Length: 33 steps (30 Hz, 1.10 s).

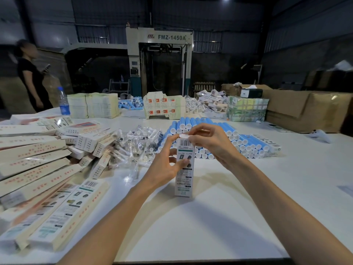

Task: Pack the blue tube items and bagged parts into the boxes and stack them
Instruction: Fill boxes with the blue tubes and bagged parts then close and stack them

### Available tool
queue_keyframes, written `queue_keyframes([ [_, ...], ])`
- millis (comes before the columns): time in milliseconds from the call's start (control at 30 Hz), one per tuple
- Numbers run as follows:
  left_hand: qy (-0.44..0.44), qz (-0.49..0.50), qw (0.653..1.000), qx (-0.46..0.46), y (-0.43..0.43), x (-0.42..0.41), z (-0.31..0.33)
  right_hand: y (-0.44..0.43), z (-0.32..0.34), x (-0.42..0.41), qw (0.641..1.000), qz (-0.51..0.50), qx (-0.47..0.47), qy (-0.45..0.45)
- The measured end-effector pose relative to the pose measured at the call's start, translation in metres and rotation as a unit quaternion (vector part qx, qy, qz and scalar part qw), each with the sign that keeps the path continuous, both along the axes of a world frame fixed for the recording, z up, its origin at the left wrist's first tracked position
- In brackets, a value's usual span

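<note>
Roughly at nine o'clock from the work, the finished boxes (34, 159) lie in a loose, overlapping heap on the bench (210, 217). At about eleven o'clock sits the pile of bagged parts (137, 146) in clear wrappers. Dead centre, the box in hand (184, 169) stands upright with its lower end on the bench. The left hand (168, 163) grips it, thumb curled across the printed front and fingertips up at the top edge. The right hand (208, 144) pinches the white top flap (183, 136) between thumb and forefinger, its other fingers raised loosely. Behind, from twelve round to two o'clock, the blue tubes (219, 138) are stacked in rows.

This looks like the closing step, though whether a tube and bag are already inside is hidden by the carton walls. The flap could crease or miss its slot if it is pushed in at an angle. Downward pressure might also tip the tall, narrow box, or pop the bottom end open, since only one hand steadies it.
</note>
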<state>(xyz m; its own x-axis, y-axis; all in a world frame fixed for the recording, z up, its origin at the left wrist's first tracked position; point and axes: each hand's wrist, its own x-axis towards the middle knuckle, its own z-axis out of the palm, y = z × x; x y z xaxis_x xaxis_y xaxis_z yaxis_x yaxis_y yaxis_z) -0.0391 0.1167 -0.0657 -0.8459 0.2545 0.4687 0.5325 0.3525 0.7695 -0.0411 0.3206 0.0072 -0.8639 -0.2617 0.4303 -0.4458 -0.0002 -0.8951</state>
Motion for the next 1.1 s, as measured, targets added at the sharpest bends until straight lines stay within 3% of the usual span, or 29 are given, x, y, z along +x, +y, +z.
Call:
queue_keyframes([
  [233,0.008,-0.021,1.000,0.015,-0.001,0.002,0.001,-0.004,0.008,0.004,0.998,-0.011,-0.037,-0.051],
  [667,0.030,-0.040,0.999,0.022,-0.003,0.002,0.001,0.010,0.021,0.001,0.991,0.021,0.134,0.019],
  [1100,0.018,-0.043,0.996,0.077,0.000,0.002,0.002,-0.010,-0.021,0.008,0.988,-0.087,0.017,0.123],
])
